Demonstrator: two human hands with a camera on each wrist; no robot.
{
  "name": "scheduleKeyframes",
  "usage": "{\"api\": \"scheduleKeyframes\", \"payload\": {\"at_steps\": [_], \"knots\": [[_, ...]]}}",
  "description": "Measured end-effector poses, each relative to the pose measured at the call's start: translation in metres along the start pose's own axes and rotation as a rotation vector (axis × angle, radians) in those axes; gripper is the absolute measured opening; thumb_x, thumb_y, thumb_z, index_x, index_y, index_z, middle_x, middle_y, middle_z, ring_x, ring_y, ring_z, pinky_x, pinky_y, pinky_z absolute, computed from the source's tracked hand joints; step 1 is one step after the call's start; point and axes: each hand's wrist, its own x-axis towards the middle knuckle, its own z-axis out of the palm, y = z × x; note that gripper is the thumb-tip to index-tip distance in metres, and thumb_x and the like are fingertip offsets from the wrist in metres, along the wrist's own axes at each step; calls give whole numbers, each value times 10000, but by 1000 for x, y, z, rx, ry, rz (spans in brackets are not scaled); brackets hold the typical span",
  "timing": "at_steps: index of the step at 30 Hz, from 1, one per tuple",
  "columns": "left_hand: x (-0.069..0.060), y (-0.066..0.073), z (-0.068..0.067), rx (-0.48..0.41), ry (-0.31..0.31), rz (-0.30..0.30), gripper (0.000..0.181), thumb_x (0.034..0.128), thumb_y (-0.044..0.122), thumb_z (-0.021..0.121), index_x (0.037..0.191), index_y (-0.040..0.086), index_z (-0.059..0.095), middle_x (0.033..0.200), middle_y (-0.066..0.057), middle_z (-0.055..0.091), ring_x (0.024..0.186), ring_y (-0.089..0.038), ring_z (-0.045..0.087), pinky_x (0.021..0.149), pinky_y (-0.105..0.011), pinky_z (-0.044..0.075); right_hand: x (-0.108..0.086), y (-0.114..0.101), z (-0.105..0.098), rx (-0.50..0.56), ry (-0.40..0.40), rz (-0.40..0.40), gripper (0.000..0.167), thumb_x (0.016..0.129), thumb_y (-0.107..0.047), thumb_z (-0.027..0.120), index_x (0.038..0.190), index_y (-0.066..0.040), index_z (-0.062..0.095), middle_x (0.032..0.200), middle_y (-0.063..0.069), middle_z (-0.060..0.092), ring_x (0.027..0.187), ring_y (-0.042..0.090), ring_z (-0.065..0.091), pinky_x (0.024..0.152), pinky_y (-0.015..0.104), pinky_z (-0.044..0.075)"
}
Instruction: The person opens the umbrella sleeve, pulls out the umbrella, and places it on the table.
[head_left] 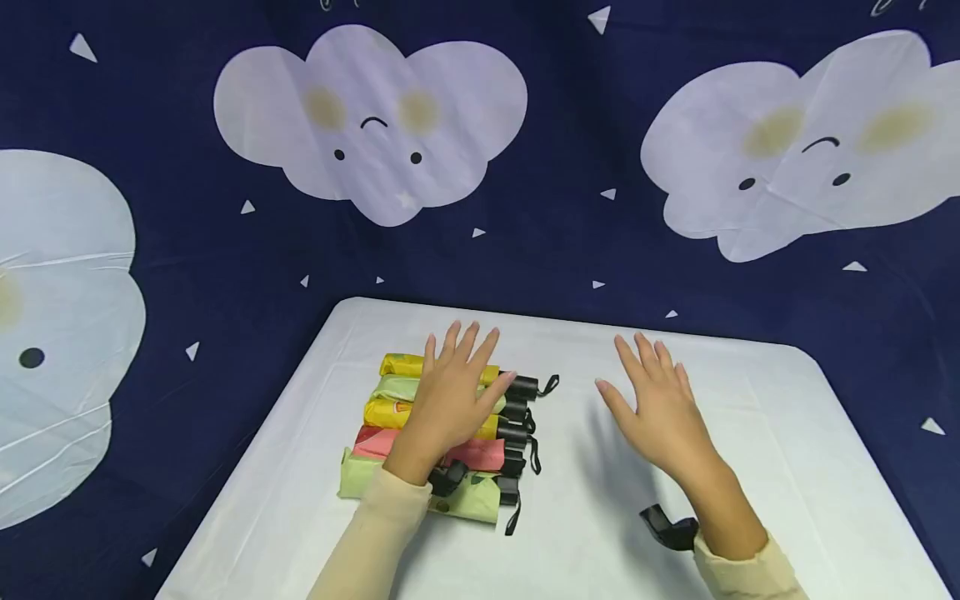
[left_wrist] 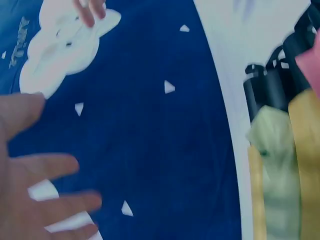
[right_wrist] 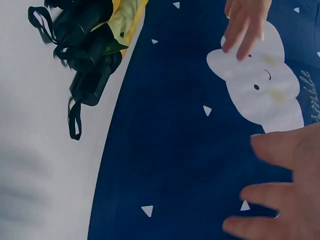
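Observation:
Several folded umbrellas lie side by side on the white table: a yellow one (head_left: pixel 402 364) at the back, a light green one (head_left: pixel 392 388), a second yellow one (head_left: pixel 385 412), a pink one (head_left: pixel 480 454) and a green one (head_left: pixel 480 500) at the front. Their black handles with wrist loops point right. Above this row my left hand (head_left: pixel 453 400) hovers with spread fingers, hiding part of the umbrellas. My right hand (head_left: pixel 663 417) is held over the table to the right of them, fingers extended, holding nothing. Both wrist views show the hands raised, apart from the umbrellas.
The white table (head_left: pixel 750 425) has rounded far corners. Behind it hangs a dark blue cloth (head_left: pixel 555 250) printed with clouds and small white triangles. A black strap piece (head_left: pixel 670 529) sits at my right wrist, another (head_left: pixel 447 479) at my left.

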Motion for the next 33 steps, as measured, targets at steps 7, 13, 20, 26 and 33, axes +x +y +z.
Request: {"api": "scheduleKeyframes", "payload": {"at_steps": [7, 13, 20, 26, 33], "knots": [[-15, -38, -10, -668, 125, 201, 200, 944, 224, 767, 1137, 183, 732, 1124, 58, 704, 1077, -133, 645, 997, -361, 508, 1, 8, 18, 305, 194, -183, 360, 912, -202, 801, 1260, -171, 714, 1248, -9, 707, 1152, 211, 660, 983, 359, 522], [-50, -81, -3, -907, 44, 191, 246, 913, 24, 761, 1148, 94, 736, 1145, -57, 711, 1061, -221, 659, 987, -383, 523, -16, 8, 53, 716, 74, -151, 263, 910, -102, 793, 1164, -130, 735, 1139, 20, 736, 1051, 161, 701, 942, 268, 546], [-125, -133, 6, -975, 51, 19, 273, 903, -63, 736, 1169, -2, 714, 1140, -178, 687, 1004, -277, 658, 874, -330, 571, -51, -2, 112, 880, -74, -27, 242, 896, -136, 807, 1122, -84, 739, 1100, 87, 745, 998, 200, 722, 895, 313, 580], [-161, -160, 16, -728, 206, -179, 274, 897, 32, 785, 1163, 79, 736, 1129, -67, 695, 994, -158, 617, 875, -204, 491, -65, -11, 144, 739, -70, -135, 234, 857, -134, 846, 1068, -93, 755, 1043, -3, 747, 906, 164, 731, 808, 313, 604], [-180, -163, 27, -656, 246, -319, 248, 864, 41, 822, 1088, 110, 740, 1098, -22, 682, 941, -131, 615, 842, -167, 514, -63, -17, 156, 583, -37, -272, 220, 849, -118, 852, 1049, -136, 762, 1060, -117, 717, 891, 90, 702, 771, 257, 590]]}}
